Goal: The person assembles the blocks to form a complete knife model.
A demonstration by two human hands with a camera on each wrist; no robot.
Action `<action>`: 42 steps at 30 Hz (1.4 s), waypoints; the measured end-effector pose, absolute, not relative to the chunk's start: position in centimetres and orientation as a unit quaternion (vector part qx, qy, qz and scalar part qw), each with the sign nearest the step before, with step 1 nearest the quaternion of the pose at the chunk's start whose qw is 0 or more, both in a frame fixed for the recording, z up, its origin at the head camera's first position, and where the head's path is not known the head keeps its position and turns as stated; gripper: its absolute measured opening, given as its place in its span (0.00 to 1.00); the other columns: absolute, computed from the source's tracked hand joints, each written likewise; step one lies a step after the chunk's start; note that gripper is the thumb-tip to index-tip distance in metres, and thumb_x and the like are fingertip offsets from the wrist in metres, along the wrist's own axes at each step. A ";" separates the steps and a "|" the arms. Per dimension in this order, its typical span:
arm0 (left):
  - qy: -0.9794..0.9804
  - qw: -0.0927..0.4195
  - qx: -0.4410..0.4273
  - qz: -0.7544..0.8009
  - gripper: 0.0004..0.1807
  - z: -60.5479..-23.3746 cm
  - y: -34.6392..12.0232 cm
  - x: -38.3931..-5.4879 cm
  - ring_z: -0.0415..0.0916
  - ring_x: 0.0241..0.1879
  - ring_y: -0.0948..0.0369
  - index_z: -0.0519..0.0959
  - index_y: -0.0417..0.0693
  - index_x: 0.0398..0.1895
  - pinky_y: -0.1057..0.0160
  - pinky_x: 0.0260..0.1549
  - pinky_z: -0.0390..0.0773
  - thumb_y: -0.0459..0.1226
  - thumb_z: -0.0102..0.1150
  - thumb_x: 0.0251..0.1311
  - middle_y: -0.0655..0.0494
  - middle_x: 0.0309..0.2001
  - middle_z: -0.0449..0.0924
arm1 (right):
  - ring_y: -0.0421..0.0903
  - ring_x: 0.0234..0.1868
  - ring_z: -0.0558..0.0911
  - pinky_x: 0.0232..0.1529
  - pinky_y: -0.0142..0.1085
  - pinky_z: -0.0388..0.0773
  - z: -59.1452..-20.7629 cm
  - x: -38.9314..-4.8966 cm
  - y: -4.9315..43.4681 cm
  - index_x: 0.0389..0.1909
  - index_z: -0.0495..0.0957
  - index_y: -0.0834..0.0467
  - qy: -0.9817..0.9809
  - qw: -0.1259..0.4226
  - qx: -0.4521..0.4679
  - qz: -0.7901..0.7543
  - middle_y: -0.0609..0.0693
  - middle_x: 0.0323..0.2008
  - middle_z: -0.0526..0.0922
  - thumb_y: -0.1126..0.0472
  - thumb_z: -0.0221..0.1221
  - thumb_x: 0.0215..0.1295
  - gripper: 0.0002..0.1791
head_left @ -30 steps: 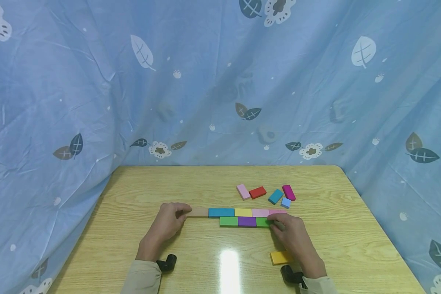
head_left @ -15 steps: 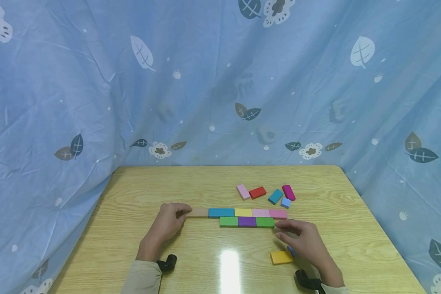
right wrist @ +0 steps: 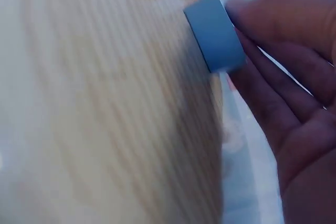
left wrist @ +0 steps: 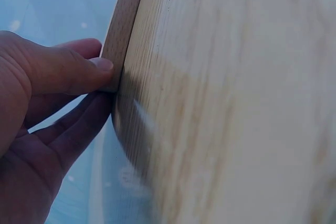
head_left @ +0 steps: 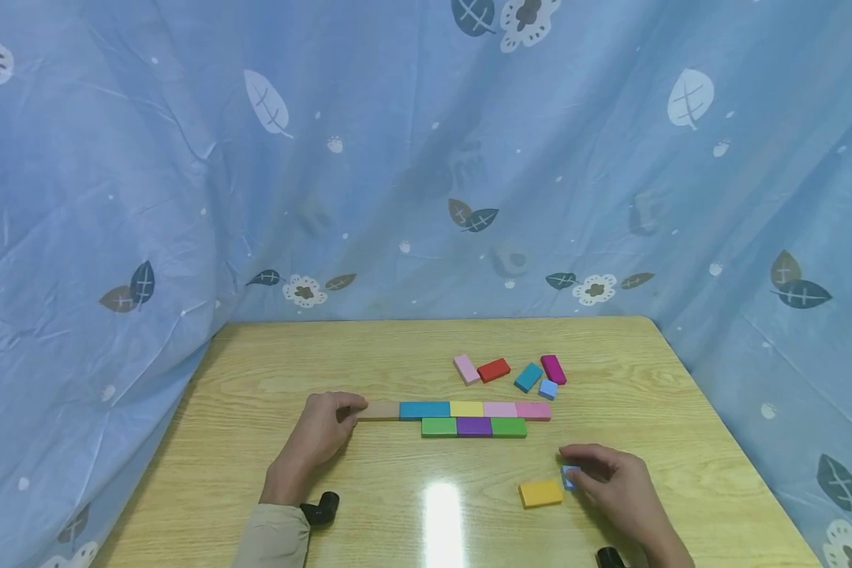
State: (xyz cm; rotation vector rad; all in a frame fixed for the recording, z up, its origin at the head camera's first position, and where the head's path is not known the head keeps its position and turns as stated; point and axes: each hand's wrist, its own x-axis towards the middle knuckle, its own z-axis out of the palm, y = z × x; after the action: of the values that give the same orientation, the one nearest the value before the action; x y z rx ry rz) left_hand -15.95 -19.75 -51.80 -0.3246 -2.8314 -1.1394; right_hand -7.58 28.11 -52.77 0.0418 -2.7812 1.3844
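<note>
My left hand pinches the left end of a plain wooden block, which starts a row of coloured blocks. In the left wrist view, the thumb lies on the side of the wooden block. That row continues with blue, yellow and two pink blocks. A shorter row of green, purple and green blocks lies against its near side. At the right, my right hand holds a small blue block between thumb and fingers, beside a yellow-orange block.
Behind the rows lie loose blocks: pale pink, red, teal, magenta and a small light-blue one. The wooden table ends at a blue patterned curtain.
My right hand has left the green block at the short row's right end, moved right and nearer, and taken the small blue block. My left hand stays on the wooden block.
</note>
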 end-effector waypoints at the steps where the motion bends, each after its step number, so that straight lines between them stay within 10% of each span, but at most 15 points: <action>1: -0.922 0.036 -0.105 -0.371 0.16 -51.8 -19.8 -16.0 0.89 0.58 0.46 0.93 0.46 0.51 0.47 0.59 0.90 0.22 0.71 0.65 0.49 0.53 0.93 | 0.30 0.52 0.88 0.53 0.22 0.86 -52.7 -7.6 28.1 0.52 0.92 0.51 -0.899 0.031 0.008 0.437 0.45 0.50 0.94 0.68 0.76 0.65 0.16; 7: -0.920 0.029 -0.100 -0.378 0.16 -51.8 -19.9 -16.0 0.88 0.59 0.46 0.93 0.46 0.51 0.47 0.60 0.89 0.22 0.71 0.65 0.49 0.54 0.92 | 0.29 0.48 0.89 0.52 0.18 0.83 -52.2 -6.7 28.2 0.50 0.92 0.51 -0.908 0.072 0.000 0.412 0.45 0.48 0.95 0.66 0.77 0.64 0.14; 18: -0.921 0.030 -0.095 -0.376 0.16 -51.7 -19.8 -15.9 0.89 0.59 0.47 0.93 0.46 0.51 0.48 0.59 0.90 0.22 0.71 0.65 0.50 0.53 0.93 | 0.30 0.52 0.89 0.53 0.25 0.88 -52.5 -4.6 28.2 0.59 0.88 0.65 -0.829 -0.089 0.007 0.552 0.57 0.55 0.92 0.63 0.75 0.68 0.20; 30: -0.916 0.028 -0.109 -0.385 0.16 -51.9 -19.9 -15.8 0.89 0.56 0.48 0.93 0.45 0.51 0.50 0.56 0.91 0.21 0.70 0.66 0.50 0.52 0.93 | 0.32 0.59 0.86 0.60 0.24 0.83 -52.5 -5.3 26.9 0.53 0.92 0.42 -0.892 -0.059 0.025 0.448 0.39 0.54 0.93 0.59 0.79 0.62 0.19; 42: -0.919 0.037 -0.113 -0.376 0.16 -51.9 -20.0 -15.9 0.88 0.59 0.46 0.93 0.46 0.50 0.46 0.60 0.89 0.21 0.70 0.65 0.50 0.53 0.93 | 0.31 0.53 0.88 0.54 0.27 0.88 -52.3 -5.5 25.9 0.51 0.92 0.46 -0.898 -0.017 0.076 0.432 0.41 0.50 0.94 0.63 0.77 0.65 0.15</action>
State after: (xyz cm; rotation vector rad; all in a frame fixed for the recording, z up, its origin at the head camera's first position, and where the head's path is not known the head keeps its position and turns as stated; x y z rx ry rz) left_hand -15.85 -19.96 -51.89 -0.3478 -2.8214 -1.1542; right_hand -5.51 25.86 -52.33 0.2398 -2.8527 1.3730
